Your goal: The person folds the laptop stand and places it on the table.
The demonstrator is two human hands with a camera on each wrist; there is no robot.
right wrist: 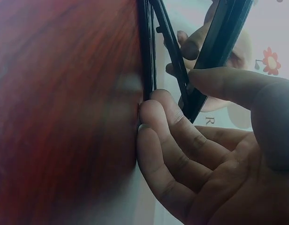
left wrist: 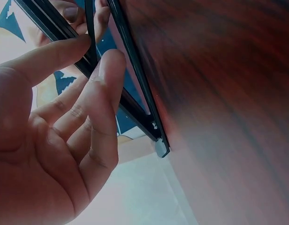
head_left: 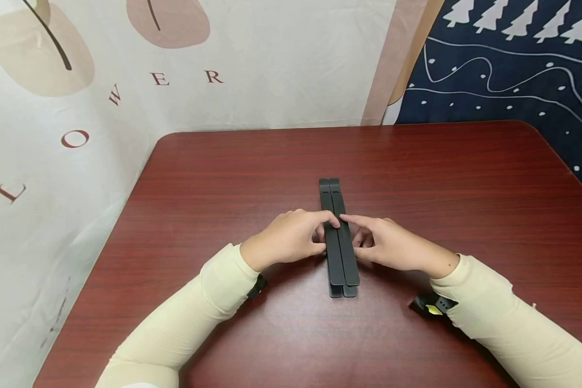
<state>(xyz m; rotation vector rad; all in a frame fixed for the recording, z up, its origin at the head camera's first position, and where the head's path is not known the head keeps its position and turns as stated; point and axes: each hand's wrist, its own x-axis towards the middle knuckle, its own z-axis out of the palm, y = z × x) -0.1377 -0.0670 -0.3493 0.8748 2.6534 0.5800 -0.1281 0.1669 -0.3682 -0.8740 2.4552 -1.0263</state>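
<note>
A black folding laptop stand (head_left: pixel 336 264) lies lengthwise on the table, its two long arms side by side. Both wrist views show its upper arm (right wrist: pixel 222 37) raised at an angle over the base bar (left wrist: pixel 136 56), with a thin brace (right wrist: pixel 174 51) between them. From the left, my left hand (head_left: pixel 296 234) grips the stand, one finger over the top and the thumb at the side. Opposite it, my right hand (head_left: pixel 390 242) holds the right side, index finger on the upper arm and other fingers low by the base bar.
The stand rests on a reddish-brown wooden table (head_left: pixel 213 178) with rounded far corners. Behind it hang a pale cloth with letters (head_left: pixel 281 64) and a dark blue cloth with white trees (head_left: pixel 504 81). Black straps (head_left: pixel 431 305) sit at both wrists, below cream sleeves (head_left: pixel 174 318).
</note>
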